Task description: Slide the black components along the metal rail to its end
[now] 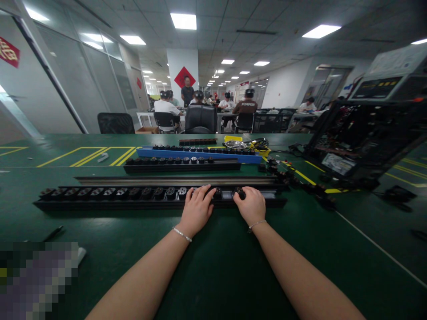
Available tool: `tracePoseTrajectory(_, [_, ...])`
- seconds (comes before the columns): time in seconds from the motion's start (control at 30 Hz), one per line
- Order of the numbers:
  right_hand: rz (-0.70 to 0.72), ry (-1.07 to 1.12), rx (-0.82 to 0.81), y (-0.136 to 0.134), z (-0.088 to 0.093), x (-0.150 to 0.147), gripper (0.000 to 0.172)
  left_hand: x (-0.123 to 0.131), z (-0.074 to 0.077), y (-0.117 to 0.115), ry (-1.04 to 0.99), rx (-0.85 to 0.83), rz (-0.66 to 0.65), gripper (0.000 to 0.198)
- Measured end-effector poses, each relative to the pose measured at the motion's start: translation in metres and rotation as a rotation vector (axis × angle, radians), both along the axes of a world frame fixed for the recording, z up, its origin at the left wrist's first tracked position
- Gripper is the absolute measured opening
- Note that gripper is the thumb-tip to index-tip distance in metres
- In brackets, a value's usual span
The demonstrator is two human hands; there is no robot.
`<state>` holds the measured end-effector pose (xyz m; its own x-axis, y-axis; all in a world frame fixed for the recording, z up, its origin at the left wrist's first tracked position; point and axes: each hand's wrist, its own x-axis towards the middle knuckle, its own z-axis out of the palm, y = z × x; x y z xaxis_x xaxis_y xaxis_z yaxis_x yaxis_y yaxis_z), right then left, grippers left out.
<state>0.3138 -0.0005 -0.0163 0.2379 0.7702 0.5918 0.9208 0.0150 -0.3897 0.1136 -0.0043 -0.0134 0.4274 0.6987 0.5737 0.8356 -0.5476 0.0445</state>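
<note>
A long black channel-shaped rail (110, 204) lies across the green table, with a row of black socket modules (133, 193) set along it. My left hand (198, 206) rests over the row, its fingers spread and touching the modules near the rail's middle. To the right of it, my right hand (251, 204) pinches a black socket module (239, 194) between thumb and fingers at the rail's channel. Part of that module is hidden behind the fingers. Bare pale channel shows on either side of the right hand.
Behind the rail lie a metal-edged strip (167, 180), a second black rail (180, 167) and a blue tray (200, 154) with more modules. Loose modules (300, 182) trail off to the right near a dark open-framed machine (347, 138). A pen (53, 233) lies front left.
</note>
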Motion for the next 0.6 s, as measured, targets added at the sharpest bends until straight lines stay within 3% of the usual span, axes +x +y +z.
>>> tracePoseTrajectory(0.6, [0.003, 0.006, -0.012, -0.0020, 0.0034, 0.0034, 0.028, 0.0000, -0.0014, 0.0003, 0.000, 0.008, 0.004, 0.048])
